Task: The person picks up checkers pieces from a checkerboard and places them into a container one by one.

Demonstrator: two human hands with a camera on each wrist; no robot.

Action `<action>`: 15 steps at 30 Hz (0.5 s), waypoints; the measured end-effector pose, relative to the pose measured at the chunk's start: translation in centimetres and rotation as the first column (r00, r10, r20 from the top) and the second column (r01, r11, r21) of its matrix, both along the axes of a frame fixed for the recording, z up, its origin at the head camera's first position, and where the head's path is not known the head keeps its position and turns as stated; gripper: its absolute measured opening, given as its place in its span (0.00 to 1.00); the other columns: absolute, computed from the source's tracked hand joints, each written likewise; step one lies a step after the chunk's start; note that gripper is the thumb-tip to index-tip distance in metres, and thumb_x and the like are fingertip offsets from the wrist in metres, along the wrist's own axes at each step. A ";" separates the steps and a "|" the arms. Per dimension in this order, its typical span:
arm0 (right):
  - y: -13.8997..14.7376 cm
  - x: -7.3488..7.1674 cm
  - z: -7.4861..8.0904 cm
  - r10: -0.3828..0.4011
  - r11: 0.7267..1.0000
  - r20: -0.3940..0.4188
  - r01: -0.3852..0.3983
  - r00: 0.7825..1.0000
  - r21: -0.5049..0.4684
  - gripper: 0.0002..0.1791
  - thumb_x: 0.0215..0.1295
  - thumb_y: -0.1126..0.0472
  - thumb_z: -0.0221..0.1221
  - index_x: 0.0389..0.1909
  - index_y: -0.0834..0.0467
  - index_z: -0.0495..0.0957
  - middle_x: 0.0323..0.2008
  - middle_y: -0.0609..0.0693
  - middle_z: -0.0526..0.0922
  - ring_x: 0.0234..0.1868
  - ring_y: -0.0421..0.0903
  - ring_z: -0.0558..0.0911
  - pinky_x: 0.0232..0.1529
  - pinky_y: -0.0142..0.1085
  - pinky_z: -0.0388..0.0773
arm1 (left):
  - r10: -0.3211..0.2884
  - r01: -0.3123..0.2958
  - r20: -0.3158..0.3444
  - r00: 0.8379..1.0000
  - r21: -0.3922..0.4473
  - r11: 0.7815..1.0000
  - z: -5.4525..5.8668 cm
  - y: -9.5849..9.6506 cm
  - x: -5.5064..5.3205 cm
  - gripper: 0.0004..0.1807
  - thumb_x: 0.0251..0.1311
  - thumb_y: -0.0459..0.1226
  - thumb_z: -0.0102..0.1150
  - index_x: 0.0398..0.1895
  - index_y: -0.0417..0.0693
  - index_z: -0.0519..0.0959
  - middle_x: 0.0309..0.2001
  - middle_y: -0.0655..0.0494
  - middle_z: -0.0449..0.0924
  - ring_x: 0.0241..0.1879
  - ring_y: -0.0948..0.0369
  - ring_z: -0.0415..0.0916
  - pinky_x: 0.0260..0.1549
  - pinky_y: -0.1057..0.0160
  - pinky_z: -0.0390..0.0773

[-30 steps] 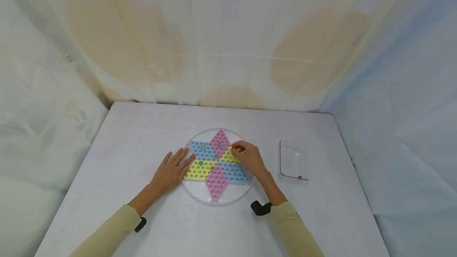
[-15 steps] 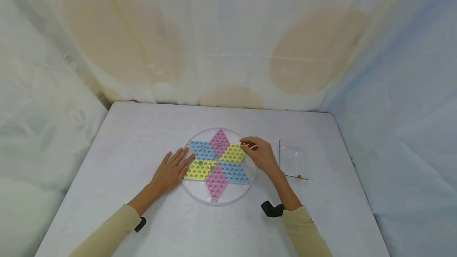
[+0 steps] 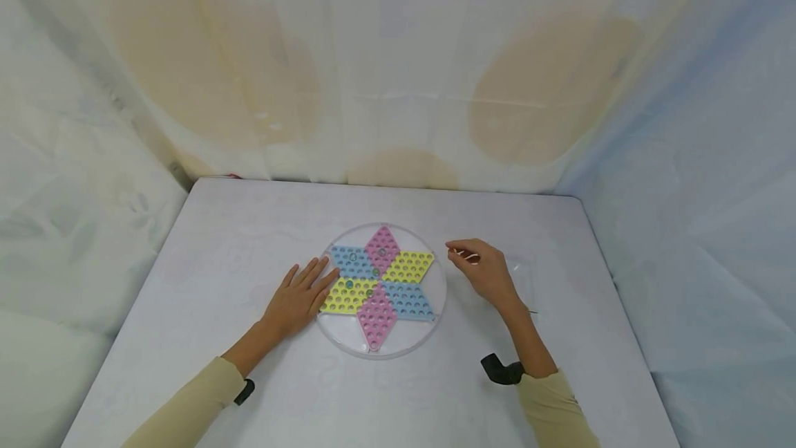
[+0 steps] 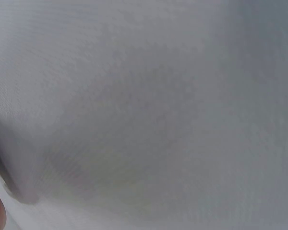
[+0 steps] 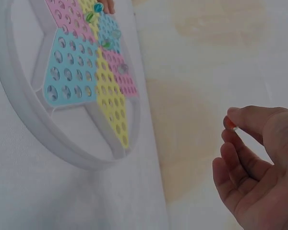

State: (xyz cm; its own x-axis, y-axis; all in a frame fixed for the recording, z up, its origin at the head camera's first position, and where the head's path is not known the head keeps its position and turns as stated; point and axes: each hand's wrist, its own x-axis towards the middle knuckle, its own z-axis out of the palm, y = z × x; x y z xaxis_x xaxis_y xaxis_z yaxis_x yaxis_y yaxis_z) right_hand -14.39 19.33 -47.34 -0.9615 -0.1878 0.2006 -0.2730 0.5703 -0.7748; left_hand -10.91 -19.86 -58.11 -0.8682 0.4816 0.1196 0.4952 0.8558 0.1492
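Observation:
A round Chinese checkers board [image 3: 413, 346] with a pink, yellow and blue star of holes lies on the table. Several glass marbles sit in its holes, among them a teal marble [image 5: 98, 7] and a clear marble [image 5: 122, 68] in the right wrist view. My left hand [image 3: 297, 301] lies flat with spread fingers, fingertips over the board's left rim. To the right of the board, my right hand [image 3: 485, 272] is raised, pinching an orange-red marble [image 5: 229, 122] between thumb and index finger; its other fingers are loosely curled.
A clear plastic box [image 3: 524, 275] stands on the right of the table, mostly behind my right hand and forearm. The white table [image 3: 280, 220] is enclosed by pale curtains [image 3: 398, 75] at the back and sides. The left wrist view is blurred.
My right hand has moved right, from above the yellow part of the board to beside the box, which it now partly covers. The left hand has stayed put.

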 end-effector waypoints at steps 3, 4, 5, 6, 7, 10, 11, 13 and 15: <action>0.9 0.3 0.1 -0.013 1.000 0.003 0.013 1.000 0.014 0.13 0.67 0.63 0.65 0.51 0.59 0.85 0.46 0.52 0.86 0.43 0.49 0.83 0.44 0.40 0.82 | -0.009 0.009 -0.017 1.000 0.010 1.000 -0.2 -0.1 -0.1 0.29 0.76 0.48 0.43 0.76 0.52 0.63 0.78 0.48 0.53 0.76 0.49 0.47 0.71 0.41 0.47; 1.2 0.3 0.1 -0.016 1.000 0.003 0.016 1.000 0.020 0.13 0.67 0.63 0.65 0.51 0.60 0.85 0.46 0.52 0.86 0.43 0.48 0.83 0.44 0.39 0.82 | -0.010 0.011 -0.021 1.000 0.013 1.000 -0.3 -0.1 -0.1 0.29 0.76 0.49 0.42 0.76 0.52 0.63 0.78 0.48 0.53 0.76 0.49 0.46 0.71 0.41 0.48; 1.5 0.4 0.1 -0.017 1.000 0.004 0.017 1.000 0.024 0.13 0.67 0.63 0.65 0.51 0.60 0.85 0.46 0.52 0.86 0.43 0.49 0.83 0.44 0.38 0.82 | -0.012 0.012 -0.023 1.000 0.019 1.000 -0.3 -0.1 -0.1 0.29 0.77 0.49 0.42 0.76 0.52 0.63 0.78 0.48 0.53 0.76 0.49 0.47 0.71 0.41 0.48; 1.8 0.5 0.1 -0.019 0.999 0.004 0.019 1.000 0.029 0.13 0.67 0.63 0.65 0.51 0.60 0.85 0.46 0.52 0.86 0.43 0.49 0.83 0.44 0.37 0.81 | -0.012 0.013 -0.023 1.000 0.023 1.000 -0.3 -0.1 -0.1 0.29 0.77 0.49 0.42 0.76 0.52 0.63 0.78 0.48 0.53 0.76 0.49 0.47 0.71 0.41 0.48; 2.1 0.6 0.2 -0.018 0.999 0.002 0.018 1.000 0.034 0.14 0.67 0.63 0.65 0.51 0.61 0.85 0.46 0.53 0.86 0.43 0.49 0.83 0.44 0.36 0.81 | -0.011 0.012 -0.021 1.000 0.025 1.000 -0.3 -0.1 -0.1 0.29 0.76 0.49 0.42 0.76 0.52 0.63 0.78 0.48 0.53 0.76 0.49 0.47 0.71 0.41 0.48; 3.1 0.7 0.1 -0.024 0.999 0.005 0.023 1.000 0.042 0.14 0.67 0.63 0.65 0.52 0.61 0.85 0.45 0.52 0.86 0.43 0.48 0.83 0.44 0.33 0.80 | 0.001 -0.001 0.003 1.000 0.027 1.000 -0.3 -0.1 -0.1 0.29 0.76 0.49 0.43 0.77 0.53 0.62 0.78 0.49 0.52 0.77 0.50 0.45 0.71 0.42 0.46; 3.5 0.8 0.1 -0.027 0.999 0.011 0.026 1.000 0.043 0.14 0.68 0.63 0.64 0.52 0.61 0.85 0.45 0.52 0.86 0.44 0.48 0.83 0.44 0.31 0.80 | 0.005 -0.006 0.011 1.000 0.026 1.000 -0.2 -0.1 -0.1 0.29 0.76 0.48 0.44 0.77 0.54 0.62 0.78 0.49 0.51 0.77 0.50 0.45 0.72 0.42 0.46; 4.1 0.9 0.0 -0.035 0.998 0.020 0.034 0.999 0.046 0.14 0.68 0.63 0.64 0.52 0.61 0.84 0.45 0.52 0.86 0.44 0.48 0.82 0.45 0.29 0.78 | 0.007 -0.008 0.015 1.000 0.009 1.000 -0.2 -0.1 -0.1 0.29 0.75 0.48 0.44 0.77 0.54 0.62 0.78 0.49 0.51 0.77 0.50 0.45 0.72 0.42 0.45; 4.7 1.0 0.0 -0.045 0.998 0.024 0.044 0.999 0.050 0.14 0.68 0.63 0.64 0.52 0.61 0.84 0.46 0.52 0.86 0.44 0.48 0.82 0.45 0.26 0.77 | 0.003 -0.003 0.004 1.000 -0.001 1.000 -0.2 -0.1 0.0 0.30 0.75 0.47 0.45 0.77 0.54 0.62 0.78 0.49 0.52 0.77 0.50 0.46 0.72 0.42 0.47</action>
State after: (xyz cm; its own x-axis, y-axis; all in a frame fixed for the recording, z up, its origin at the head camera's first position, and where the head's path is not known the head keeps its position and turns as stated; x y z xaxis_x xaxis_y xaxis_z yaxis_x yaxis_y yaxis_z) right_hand -13.40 24.02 -47.38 -0.9737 -0.1540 0.1677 -0.2274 0.6191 -0.7517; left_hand -10.94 -19.91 -58.27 -0.8703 0.4788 0.1157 0.4918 0.8576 0.1502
